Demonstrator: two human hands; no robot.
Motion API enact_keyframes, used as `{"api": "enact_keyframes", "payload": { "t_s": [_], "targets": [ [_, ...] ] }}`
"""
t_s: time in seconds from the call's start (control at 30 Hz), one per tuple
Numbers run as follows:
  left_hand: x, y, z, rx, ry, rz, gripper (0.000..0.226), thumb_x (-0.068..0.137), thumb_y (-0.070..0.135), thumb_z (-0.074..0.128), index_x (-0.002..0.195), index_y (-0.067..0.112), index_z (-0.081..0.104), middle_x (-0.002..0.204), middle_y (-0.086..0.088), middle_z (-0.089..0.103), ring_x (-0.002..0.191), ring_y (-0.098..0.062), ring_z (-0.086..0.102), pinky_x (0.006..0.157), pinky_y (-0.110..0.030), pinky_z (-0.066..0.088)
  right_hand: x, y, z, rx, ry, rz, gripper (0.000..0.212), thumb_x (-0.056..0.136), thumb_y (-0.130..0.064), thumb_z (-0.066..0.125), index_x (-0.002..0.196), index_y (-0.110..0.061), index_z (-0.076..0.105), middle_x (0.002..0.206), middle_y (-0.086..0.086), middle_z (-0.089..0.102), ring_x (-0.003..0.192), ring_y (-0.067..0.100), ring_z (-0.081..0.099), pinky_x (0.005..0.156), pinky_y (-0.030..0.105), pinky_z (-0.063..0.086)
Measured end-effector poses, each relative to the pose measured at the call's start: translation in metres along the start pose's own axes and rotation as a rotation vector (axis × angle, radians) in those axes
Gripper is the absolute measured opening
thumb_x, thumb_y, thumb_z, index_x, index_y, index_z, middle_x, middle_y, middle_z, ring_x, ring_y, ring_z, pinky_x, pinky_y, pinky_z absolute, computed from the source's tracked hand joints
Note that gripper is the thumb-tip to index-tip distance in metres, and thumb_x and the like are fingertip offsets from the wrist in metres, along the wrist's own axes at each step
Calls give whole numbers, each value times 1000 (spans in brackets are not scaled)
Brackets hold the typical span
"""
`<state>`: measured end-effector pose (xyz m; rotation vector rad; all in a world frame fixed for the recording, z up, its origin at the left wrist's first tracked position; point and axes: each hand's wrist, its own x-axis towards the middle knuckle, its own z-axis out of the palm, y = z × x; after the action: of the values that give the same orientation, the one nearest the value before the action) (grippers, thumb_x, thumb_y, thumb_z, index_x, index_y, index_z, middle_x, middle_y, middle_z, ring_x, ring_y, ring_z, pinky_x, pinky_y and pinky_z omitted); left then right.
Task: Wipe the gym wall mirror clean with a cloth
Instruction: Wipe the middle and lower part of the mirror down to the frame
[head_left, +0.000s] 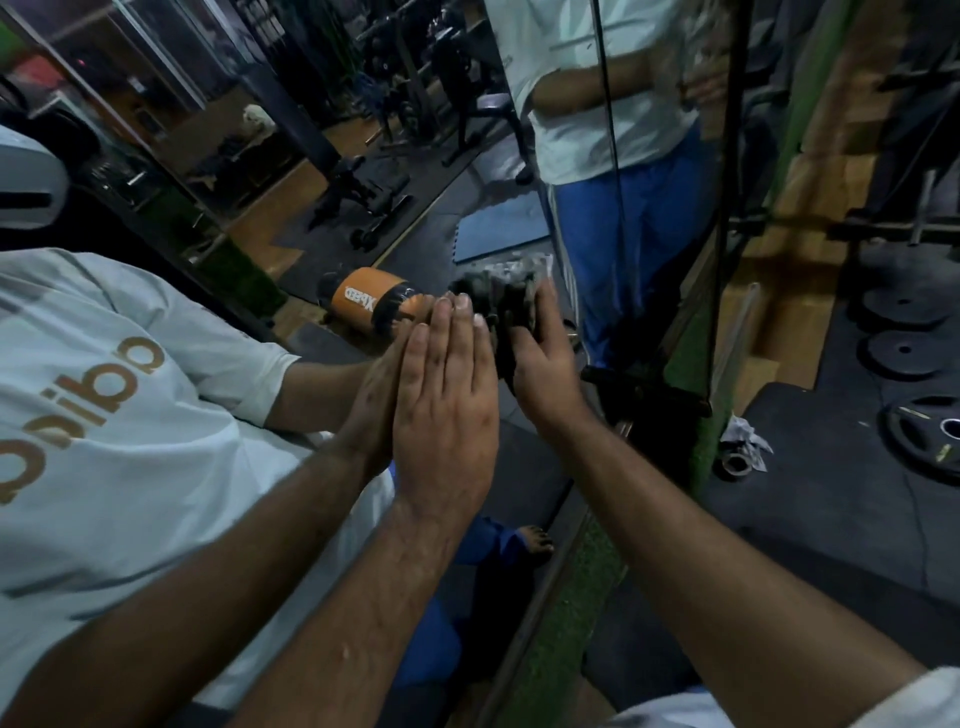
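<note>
The wall mirror (426, 197) fills the left and middle of the view and shows my own reflection in a white shirt. My left hand (447, 405) presses flat against the glass with straight fingers, meeting its reflection. Just to its right, my right hand (543, 364) holds a bunched dark grey cloth (501, 296) against the mirror, with the thumb round the cloth. Part of the cloth is hidden behind my palm.
A second mirror panel (660, 156) meets the first at a corner on the right. Black weight plates (904, 353) lie on the dark floor at the right, with a tape roll (737, 462) and crumpled paper. A green turf strip (561, 623) runs along the mirror's base.
</note>
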<state>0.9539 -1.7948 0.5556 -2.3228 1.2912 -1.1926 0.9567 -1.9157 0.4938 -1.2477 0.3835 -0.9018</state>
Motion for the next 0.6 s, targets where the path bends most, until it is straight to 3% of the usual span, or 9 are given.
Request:
{"api": "enact_keyframes", "payload": {
  "t_s": [0.1,0.17,0.23,0.27,0.33,0.4,0.5,0.53,0.6],
  "targets": [
    [-5,-6,-6,-171,35,-8,57,97,8,52,152,1,37,160,-18,35,152,-31,24,127,-44,11,-20,18,-1,-131,-22,-158,67,101,-22,45,164,-27,24,173,5,22,160,20,20,130,45,21],
    [-17,-10,-15,-247,46,-41,55,96,7,58,149,1,44,158,-17,39,151,-31,28,126,-45,18,-34,48,3,-183,143,83,67,102,-36,42,166,-26,23,172,5,27,157,23,28,128,43,27],
    [-34,-17,-23,-242,35,-61,56,95,8,61,149,1,45,158,-18,39,151,-32,28,126,-46,17,-40,60,12,-117,302,446,71,99,-51,38,164,-27,25,168,7,34,152,30,37,123,48,34],
    [-42,-21,-25,-227,21,-67,59,94,9,62,149,0,44,158,-18,37,151,-33,27,126,-46,15,-39,60,18,-83,332,518,72,97,-53,38,164,-27,26,167,8,36,151,32,39,122,49,35],
    [-56,-27,-28,-195,4,-55,62,92,11,64,149,0,43,159,-19,37,152,-33,25,127,-44,9,-39,43,29,-61,289,435,72,96,-49,41,164,-32,26,168,4,33,152,27,37,123,49,34],
    [-65,-31,-31,-193,-4,-42,62,91,9,62,149,-1,42,158,-19,38,152,-31,25,127,-42,7,-46,17,39,-43,198,152,69,97,-42,47,162,-38,25,170,-1,29,156,20,30,127,49,28],
    [-75,-35,-31,-180,-22,-33,61,93,10,54,151,0,38,160,-19,34,153,-30,22,127,-43,6,-71,21,40,-151,80,-185,66,105,-17,48,166,-21,23,173,2,22,160,19,19,130,48,21],
    [-78,-35,-30,-152,-32,-15,61,95,12,49,153,0,35,162,-19,31,154,-31,19,127,-43,5,-77,34,37,-233,95,-180,67,104,-15,47,166,-19,22,173,4,23,160,20,21,129,45,23],
    [-83,-36,-28,-62,-70,40,63,97,17,39,157,1,26,165,-19,21,155,-32,10,127,-45,-1,-90,51,33,-222,224,109,67,103,-29,45,166,-23,24,168,6,35,154,24,35,125,41,32]
  ]
}}
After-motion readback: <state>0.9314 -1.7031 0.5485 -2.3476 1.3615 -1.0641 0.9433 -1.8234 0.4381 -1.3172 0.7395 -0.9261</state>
